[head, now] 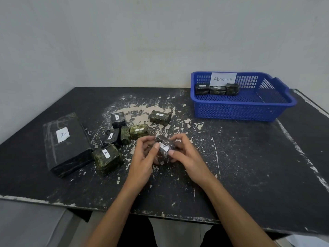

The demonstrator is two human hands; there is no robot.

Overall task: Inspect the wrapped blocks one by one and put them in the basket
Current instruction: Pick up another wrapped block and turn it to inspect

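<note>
Block (164, 147) held mid-table between both hands. The left hand (144, 157) curls round its left side with the thumb by the white label; the right hand (187, 155) pinches its right side. Long axis runs roughly 11 to 5 o'clock. Cannot tell whether it is clear of the table (249, 166). Basket (240, 104) lies at 2 o'clock from the hands, well apart, three blocks along its far wall. The right hand is nearer, so the judged carry is right-handed, toward 2 o'clock.
</note>
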